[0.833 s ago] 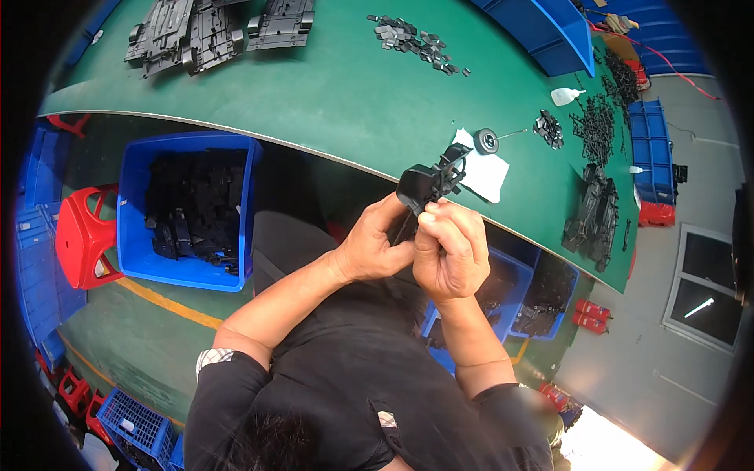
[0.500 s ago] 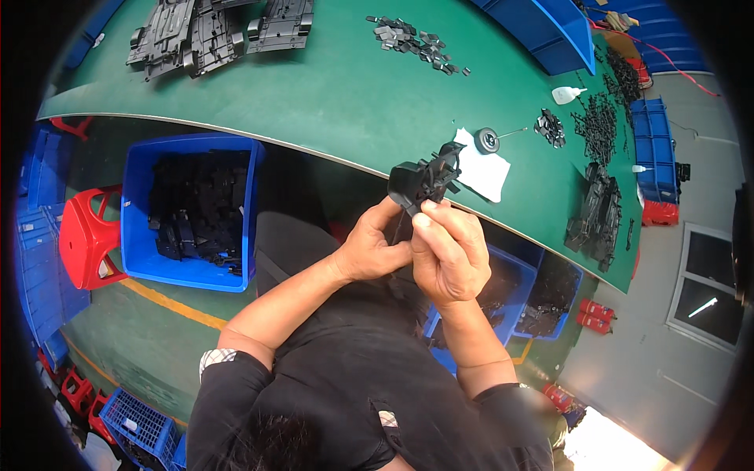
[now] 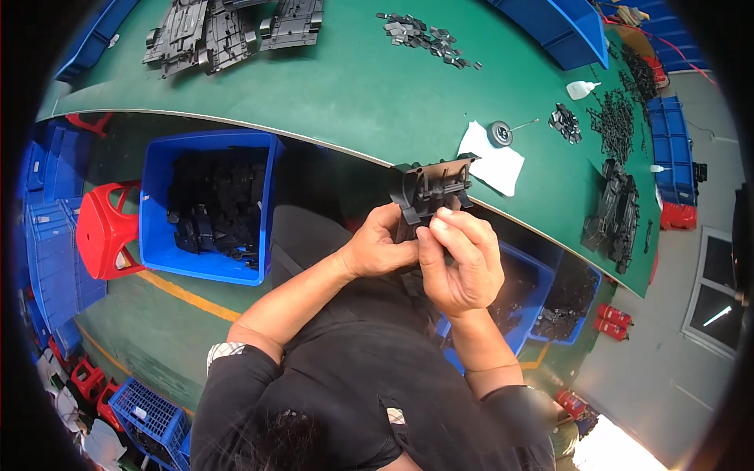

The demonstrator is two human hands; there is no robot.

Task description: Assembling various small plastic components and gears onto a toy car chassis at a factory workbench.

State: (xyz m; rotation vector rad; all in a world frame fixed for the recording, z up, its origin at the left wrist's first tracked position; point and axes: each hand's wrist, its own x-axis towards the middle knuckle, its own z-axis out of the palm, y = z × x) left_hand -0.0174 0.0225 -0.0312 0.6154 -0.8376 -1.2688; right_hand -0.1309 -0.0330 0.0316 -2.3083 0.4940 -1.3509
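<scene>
A black moulded plastic part (image 3: 434, 187), with a curved flap at its left and thin rods across its inner face, is held up before me at the table's near edge. Its lower left end is gripped in my left hand (image 3: 381, 245), thumb and fingers closed around it. My right hand (image 3: 465, 263) is closed in a pinch against the part's lower edge; whatever lies between those fingertips is hidden. Just beyond the part, a white sheet (image 3: 496, 166) lies on the green table (image 3: 330, 94), and a small round black container (image 3: 499, 133) with a thin rod stands on it.
Large black plastic panels (image 3: 228, 35) and small dark pieces (image 3: 424, 39) lie on the table. A white squeeze bottle (image 3: 580, 89) and black part piles (image 3: 613, 125) are at right. Below stand a blue bin of black parts (image 3: 212, 271), a red stool (image 3: 102, 235) and another blue bin (image 3: 522, 294).
The black plastic part has turned so more of its rodded inner face shows. Both hands keep their closed grip, and the whole view has shifted slightly.
</scene>
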